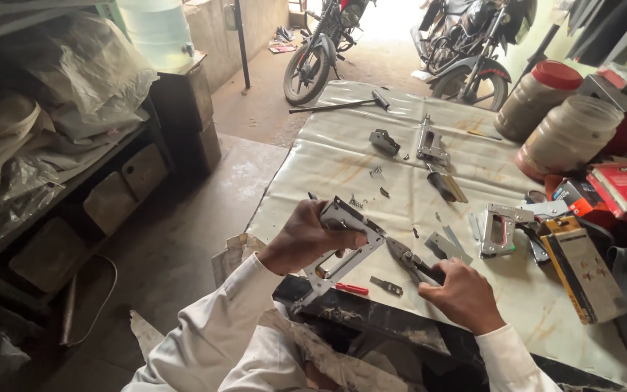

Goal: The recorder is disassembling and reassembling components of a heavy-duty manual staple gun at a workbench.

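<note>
The left hand [305, 238] is clamped around a metal staple-gun frame [339, 243], thumb pressed across its flat side, holding it tilted above the near edge of the cloth-covered table [342, 156], while the right hand [464, 294] is closed on the handles of pliers [409, 260] whose nose lies close beside the frame's lower end. As I judge it, the plier tip could slip off the smooth metal and jab the left fingers, and any small part it frees might spring away among the loose pieces [386, 285] or drop off the table edge near the red screwdriver [351, 289]
</note>
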